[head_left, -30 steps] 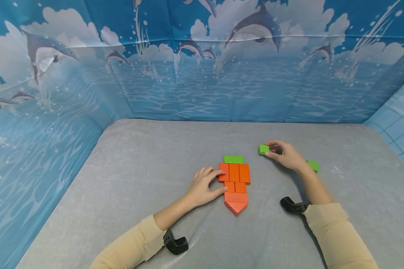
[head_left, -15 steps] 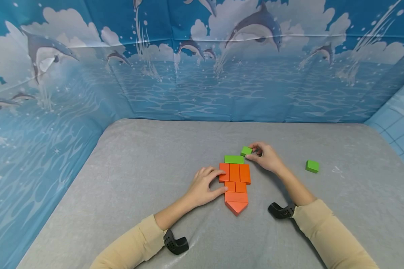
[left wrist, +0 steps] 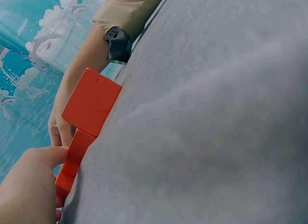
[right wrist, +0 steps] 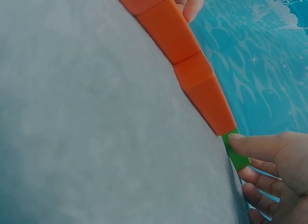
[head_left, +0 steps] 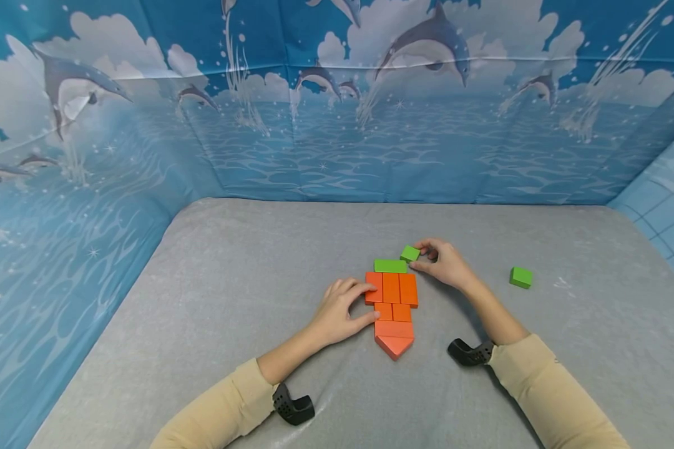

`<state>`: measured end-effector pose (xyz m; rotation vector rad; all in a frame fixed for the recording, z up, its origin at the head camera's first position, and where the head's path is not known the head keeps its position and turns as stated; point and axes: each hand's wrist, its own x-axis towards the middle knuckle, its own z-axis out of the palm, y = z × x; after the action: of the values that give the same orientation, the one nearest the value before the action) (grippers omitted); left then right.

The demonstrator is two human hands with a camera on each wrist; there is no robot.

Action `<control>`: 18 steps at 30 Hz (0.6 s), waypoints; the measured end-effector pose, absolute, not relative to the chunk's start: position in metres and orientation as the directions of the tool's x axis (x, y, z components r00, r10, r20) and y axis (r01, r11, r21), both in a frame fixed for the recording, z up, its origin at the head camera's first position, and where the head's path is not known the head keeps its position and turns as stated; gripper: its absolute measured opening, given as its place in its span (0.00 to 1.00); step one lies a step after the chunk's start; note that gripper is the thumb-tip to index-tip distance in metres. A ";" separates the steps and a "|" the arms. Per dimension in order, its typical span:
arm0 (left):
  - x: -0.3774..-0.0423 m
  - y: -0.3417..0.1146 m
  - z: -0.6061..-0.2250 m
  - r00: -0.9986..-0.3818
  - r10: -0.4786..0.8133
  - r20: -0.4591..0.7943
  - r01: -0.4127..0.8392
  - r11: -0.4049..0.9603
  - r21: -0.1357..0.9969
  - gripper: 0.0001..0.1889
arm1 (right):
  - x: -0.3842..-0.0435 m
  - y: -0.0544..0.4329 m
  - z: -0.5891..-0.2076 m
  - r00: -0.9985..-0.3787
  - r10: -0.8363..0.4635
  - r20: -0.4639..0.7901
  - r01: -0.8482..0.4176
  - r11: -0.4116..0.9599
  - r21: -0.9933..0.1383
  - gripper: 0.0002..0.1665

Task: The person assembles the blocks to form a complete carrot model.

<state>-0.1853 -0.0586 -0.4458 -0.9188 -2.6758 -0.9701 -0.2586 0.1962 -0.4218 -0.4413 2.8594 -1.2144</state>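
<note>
In the head view, my left hand rests at the left side of a flat arrangement of orange blocks, index fingertip over the left block and thumb at a smaller one lower down. A pointed red-orange block forms the near end. Across the far end lies a green rectangular block. My right hand pinches a small green block between thumb and fingers, at the far right corner of that rectangle. The right wrist view shows the thumb against green.
Another green block lies alone to the right of my right hand. Grey cloth covers the surface, and a blue dolphin-print curtain stands behind it and along both sides. Each wrist wears a black device.
My right hand has carried the small green block leftward to the far corner of the green rectangle, shifting little in the last half second. The left hand has stayed in place.
</note>
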 end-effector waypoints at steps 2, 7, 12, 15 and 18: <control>-0.185 -0.059 -0.446 -0.801 0.497 0.334 0.596 0.603 0.530 0.24 | -0.258 0.197 -0.422 -0.960 -0.260 0.104 -0.255 0.662 -0.705 0.23; -0.185 -0.059 -0.446 -0.799 0.499 0.336 0.598 0.601 0.531 0.24 | -0.257 0.197 -0.420 -0.961 -0.260 0.095 -0.250 0.666 -0.702 0.23; -0.185 -0.059 -0.447 -0.801 0.502 0.326 0.594 0.601 0.535 0.24 | -0.255 0.196 -0.420 -0.960 -0.264 0.089 -0.249 0.668 -0.701 0.24; -0.185 -0.059 -0.446 -0.802 0.502 0.325 0.593 0.602 0.535 0.24 | -0.255 0.196 -0.420 -0.959 -0.270 0.088 -0.252 0.666 -0.702 0.24; -0.185 -0.059 -0.446 -0.802 0.502 0.324 0.593 0.603 0.533 0.24 | -0.255 0.196 -0.419 -0.959 -0.270 0.088 -0.252 0.665 -0.703 0.24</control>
<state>-0.1855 -0.0591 -0.4464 -0.9225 -2.6851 -0.9712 -0.2546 0.1963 -0.4193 -0.4464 2.8445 -1.1951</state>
